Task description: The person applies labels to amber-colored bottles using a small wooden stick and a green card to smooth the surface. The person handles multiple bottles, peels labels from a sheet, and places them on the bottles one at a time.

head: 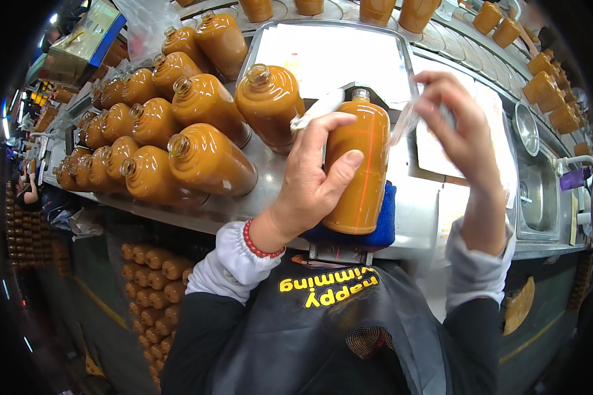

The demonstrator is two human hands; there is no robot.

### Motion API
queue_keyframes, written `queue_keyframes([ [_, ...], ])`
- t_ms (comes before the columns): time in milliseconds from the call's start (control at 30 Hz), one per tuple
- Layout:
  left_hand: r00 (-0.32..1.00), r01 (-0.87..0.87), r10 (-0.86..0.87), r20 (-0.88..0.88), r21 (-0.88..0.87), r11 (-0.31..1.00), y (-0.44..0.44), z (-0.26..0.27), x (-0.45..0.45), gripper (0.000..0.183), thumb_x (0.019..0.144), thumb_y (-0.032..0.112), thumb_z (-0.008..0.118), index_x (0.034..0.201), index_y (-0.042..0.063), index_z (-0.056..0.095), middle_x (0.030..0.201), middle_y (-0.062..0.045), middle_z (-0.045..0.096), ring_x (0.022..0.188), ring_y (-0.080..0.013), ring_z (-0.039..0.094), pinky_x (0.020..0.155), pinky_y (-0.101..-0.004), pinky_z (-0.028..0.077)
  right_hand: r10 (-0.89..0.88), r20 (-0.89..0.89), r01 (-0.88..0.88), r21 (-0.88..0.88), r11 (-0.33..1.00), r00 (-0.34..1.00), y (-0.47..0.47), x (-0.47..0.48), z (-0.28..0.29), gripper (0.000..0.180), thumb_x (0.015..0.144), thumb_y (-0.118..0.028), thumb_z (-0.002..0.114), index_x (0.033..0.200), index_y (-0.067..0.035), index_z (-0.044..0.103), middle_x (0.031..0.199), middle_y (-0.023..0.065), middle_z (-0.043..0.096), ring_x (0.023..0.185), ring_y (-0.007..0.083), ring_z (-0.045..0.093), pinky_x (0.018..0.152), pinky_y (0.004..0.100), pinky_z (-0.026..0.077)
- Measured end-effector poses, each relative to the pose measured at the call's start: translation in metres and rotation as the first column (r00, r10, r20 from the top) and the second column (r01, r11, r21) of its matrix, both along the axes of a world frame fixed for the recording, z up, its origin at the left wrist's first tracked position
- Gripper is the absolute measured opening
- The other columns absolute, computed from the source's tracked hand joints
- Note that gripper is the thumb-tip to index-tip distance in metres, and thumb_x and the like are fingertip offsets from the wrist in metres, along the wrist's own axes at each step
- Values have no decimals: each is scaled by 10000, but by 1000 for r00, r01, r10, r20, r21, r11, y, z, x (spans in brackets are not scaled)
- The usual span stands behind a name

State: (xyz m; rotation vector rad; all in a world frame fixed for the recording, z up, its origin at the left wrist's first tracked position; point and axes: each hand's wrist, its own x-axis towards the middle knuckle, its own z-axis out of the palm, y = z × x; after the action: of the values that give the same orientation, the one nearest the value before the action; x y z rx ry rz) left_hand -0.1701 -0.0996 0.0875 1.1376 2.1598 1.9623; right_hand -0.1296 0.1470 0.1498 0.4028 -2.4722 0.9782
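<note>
A brown glazed bottle (360, 197) with a clear glass neck lies on a blue cloth (388, 212) at the counter's front edge, and thin red light lines cross its side. My left hand (316, 173) rests on the bottle's left side, thumb and fingers spread over it; a whitish crumpled piece (321, 108) is by its fingers. To the right of the bottle, my right hand (449, 113) is raised and blurred, with a clear film strip (404, 123) at its fingertips. Another brown bottle (272, 103) stands just left of my left hand.
Rows of similar bottles (207, 158) fill the counter's left side. Behind lies a metal tray (410, 59) with white sheets (326, 54); more sheets lie at right. A steel sink (538, 207) is far right. A conveyor (454, 39) carrying bottles runs along the back.
</note>
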Motion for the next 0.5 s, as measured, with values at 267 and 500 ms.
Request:
queue_keyframes([
  [267, 916, 100, -161, 368, 178, 979, -2, -50, 4, 768, 1034, 354, 589, 1540, -98, 229, 1532, -264, 388, 1443, -325, 381, 1197, -420, 272, -538, 68, 388, 616, 685, 840, 80, -193, -100, 226, 957, -261, 659, 1103, -95, 707, 1198, 126, 610, 1156, 328, 581, 937, 443, 526],
  [500, 938, 73, -130, 321, 184, 980, -2, -57, 2, 719, 1043, 364, 569, 1529, -85, 286, 1500, -257, 448, 1421, -327, 420, 1176, -412, 304, -406, -174, 426, 588, 688, 897, 72, -172, -92, 145, 948, -191, 669, 997, -55, 678, 1193, 97, 607, 1171, 341, 533, 936, 449, 508],
])
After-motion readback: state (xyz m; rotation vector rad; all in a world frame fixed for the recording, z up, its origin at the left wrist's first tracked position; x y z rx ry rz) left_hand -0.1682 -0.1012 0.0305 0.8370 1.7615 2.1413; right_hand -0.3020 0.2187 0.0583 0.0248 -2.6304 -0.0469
